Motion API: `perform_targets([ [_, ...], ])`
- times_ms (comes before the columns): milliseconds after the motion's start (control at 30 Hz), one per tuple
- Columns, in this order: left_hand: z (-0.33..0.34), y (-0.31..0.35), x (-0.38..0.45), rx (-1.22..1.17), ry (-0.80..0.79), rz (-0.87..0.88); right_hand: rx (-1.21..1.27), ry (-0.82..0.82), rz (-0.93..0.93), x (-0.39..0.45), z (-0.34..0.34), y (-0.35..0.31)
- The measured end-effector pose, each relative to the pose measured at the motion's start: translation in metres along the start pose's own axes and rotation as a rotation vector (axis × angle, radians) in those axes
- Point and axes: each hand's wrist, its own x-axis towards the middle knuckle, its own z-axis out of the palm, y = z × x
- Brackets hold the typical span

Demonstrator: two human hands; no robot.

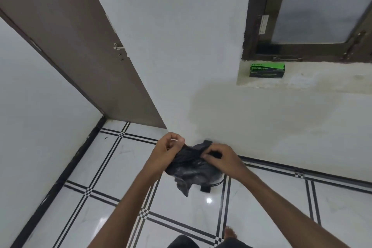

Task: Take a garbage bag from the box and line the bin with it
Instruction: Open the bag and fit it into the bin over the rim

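Brown door (66,32) at left, open tiled floor (112,169) below; left hand (168,152) and right hand (219,159) pinching crumpled black garbage bag (186,169) over mostly hidden bin (216,180) against wall; green box (267,70) on windowsill (322,81), upper right.

The garbage bag (187,169) is dark grey to black with a dull sheen. The box (267,70) is bright green on top, black below, with green lettering. The floor (112,167) is glossy white tile crossed by paired black lines that form small checks where they meet. The door (66,32) is brown, the walls (181,46) white, and the window frame (259,16) dark brown.
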Motion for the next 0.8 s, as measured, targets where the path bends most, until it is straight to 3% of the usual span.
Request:
perform_targets([
  [133, -0.005, -0.02, 0.012, 0.502, 0.007, 0.075, 0.056, -0.086, 0.039, 0.007, -0.017, 0.004],
  [300, -0.004, -0.032, 0.039, 1.047, 0.059, 0.253, 0.074, 0.021, 0.142, 0.014, -0.031, 0.011],
  [500, -0.024, -0.039, 0.057, 1.107, 0.236, 0.313, -0.708, 0.002, -0.072, 0.014, -0.044, 0.027],
  [600, -0.036, -0.042, 0.067, 1.115, 0.213, 0.271, -0.859, 0.09, -0.115, 0.014, -0.046, 0.021],
  [667, -0.041, -0.043, 0.073, 1.195, 0.159, 0.215, -0.836, 0.118, -0.063, 0.018, -0.043, 0.011],
  [800, -0.057, -0.04, 0.082, 1.215, -0.01, 0.037, -0.886, 0.004, -0.103, 0.026, -0.046, 0.004],
])
